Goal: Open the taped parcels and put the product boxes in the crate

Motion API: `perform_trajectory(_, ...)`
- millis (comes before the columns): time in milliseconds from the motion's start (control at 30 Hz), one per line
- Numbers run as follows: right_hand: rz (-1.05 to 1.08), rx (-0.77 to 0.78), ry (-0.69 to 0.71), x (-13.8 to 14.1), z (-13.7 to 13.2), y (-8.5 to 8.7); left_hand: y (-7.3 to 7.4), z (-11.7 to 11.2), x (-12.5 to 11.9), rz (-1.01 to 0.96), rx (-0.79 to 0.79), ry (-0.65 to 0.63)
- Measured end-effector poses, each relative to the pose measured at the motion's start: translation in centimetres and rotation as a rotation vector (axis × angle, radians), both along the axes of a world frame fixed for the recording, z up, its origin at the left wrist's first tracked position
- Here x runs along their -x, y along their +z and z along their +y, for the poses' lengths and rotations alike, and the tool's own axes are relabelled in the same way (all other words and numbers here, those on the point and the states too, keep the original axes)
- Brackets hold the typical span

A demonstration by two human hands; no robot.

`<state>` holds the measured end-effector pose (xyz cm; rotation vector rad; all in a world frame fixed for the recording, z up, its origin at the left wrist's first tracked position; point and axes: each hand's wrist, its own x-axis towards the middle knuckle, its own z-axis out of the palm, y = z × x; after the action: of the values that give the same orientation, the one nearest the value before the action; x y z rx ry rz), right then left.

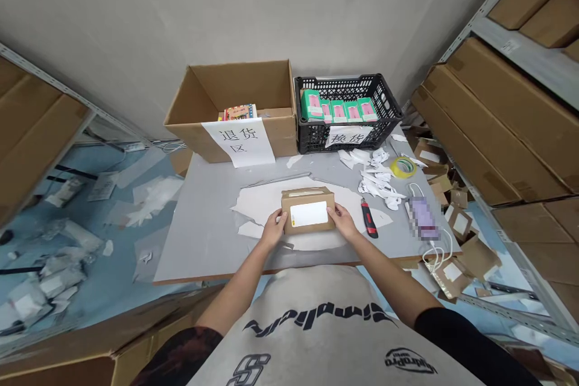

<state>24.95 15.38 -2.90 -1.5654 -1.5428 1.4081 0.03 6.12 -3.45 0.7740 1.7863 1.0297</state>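
A small brown cardboard box [312,193] with a white label [308,214] on its near side is held between my two hands at the front of the table. My left hand [274,228] grips its left end, thumb on the label side. On the right end, my right hand [342,221] does the same. Beneath the box lies a worn white sheet [257,208] with torn edges. A red and black utility knife [369,218] rests just right of my right hand.
Behind stand an open cardboard carton [185,126] with a paper sign and a black crate [312,140] of green-and-pink boxes. Paper scraps [380,184], yellow tape [402,167] and a cabled, blurred phone-like device [424,217] lie right. Shelves with cartons [502,126] flank the table.
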Motion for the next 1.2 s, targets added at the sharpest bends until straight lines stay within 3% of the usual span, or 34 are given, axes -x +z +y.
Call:
perform_trajectory(133, -0.059, 0.005, -0.011, 0.9, 0.7, 0.1, 0.2, 1.0, 0.0, 0.100, -0.003, -0.016)
perform_trajectory(267, -0.099, 0.033, -0.037, 1.0, 0.9, 1.1, 0.9, 0.8, 0.4, 0.077, 0.012, -0.052)
perform_trajectory(433, 0.291, 0.049, 0.011, -0.4, 1.0, 2.4, 2.2, 0.3, 1.5, -0.095, -0.110, -0.120)
perform_trajectory(500, 0.410, 0.113, 0.032, -0.8, 1.0, 2.2, 2.3, 0.4, 1.8, -0.164, -0.083, -0.116)
perform_trajectory(633, 0.147, 0.177, -0.015, -0.5, 0.6, 0.2, 0.6, 0.3, 1.3, -0.205, 0.109, -0.018)
perform_trajectory(700, 0.016, 0.169, -0.018, -0.1, 0.4, -0.6, -0.5, 0.2, 0.8, -0.136, 0.081, 0.013)
perform_trajectory(800, 0.001, 0.211, -0.019, 0.2, -0.4, -0.8, -1.5, 0.7, 0.6, -0.129, -0.020, 0.043)
perform_trajectory(900, 0.002, 0.309, -0.018, 0.0, -2.3, 0.0, -1.5, 2.6, 1.1, -0.250, -0.143, 0.109)
perform_trajectory(1000, -0.024, 0.397, 0.085, -0.5, -4.5, 0.5, -1.3, 3.6, 1.2, -0.227, -0.184, 0.226)
perform_trajectory(1100, -0.057, 0.326, 0.123, 0.1, -4.9, 0.7, -1.2, 2.2, 0.7, -0.186, -0.094, 0.235)
perform_trajectory(1200, 0.107, 0.312, 0.063, 2.8, -3.2, 0.9, -0.6, 0.3, 0.2, -0.271, -0.009, 0.128)
